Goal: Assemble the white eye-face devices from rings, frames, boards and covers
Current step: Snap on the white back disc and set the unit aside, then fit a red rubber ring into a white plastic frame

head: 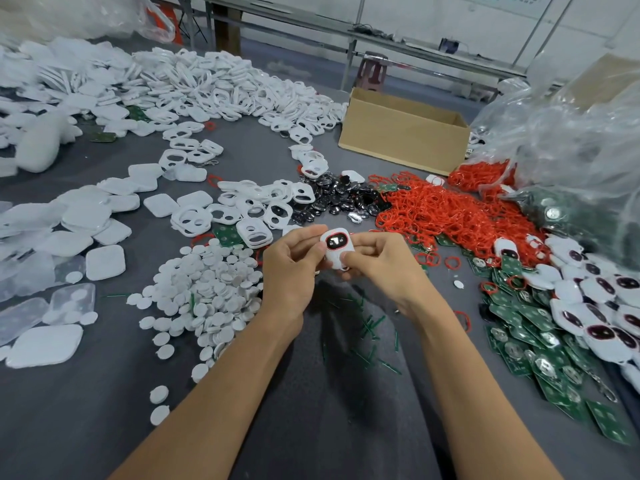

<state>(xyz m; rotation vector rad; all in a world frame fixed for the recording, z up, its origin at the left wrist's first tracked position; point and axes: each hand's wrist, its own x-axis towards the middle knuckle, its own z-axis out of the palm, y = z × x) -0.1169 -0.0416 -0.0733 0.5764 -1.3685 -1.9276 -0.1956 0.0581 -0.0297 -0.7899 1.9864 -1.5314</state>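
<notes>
- The left grip and the right grip meet above the middle of the grey desk, both closed on one white eye-face device. Thumbs and fingertips pinch its two sides.
- The device is held off the desk, face up towards the person. A red ring runs round its dark window.
- Just beyond the hands lies a heap of white frames. To the right of that is a small pile of dark, shiny lens pieces.
- A big tangle of red rings spreads right of the lenses.
- Green boards lie scattered along the right edge, with finished devices heaped over them.
- Left of the hands there is a mound of round white discs. Farther left are square white covers.
- Thin green slivers litter the desk under the wrists.
- At the back stands an open cardboard box, and beside it on the right is a bulging clear plastic bag.
</notes>
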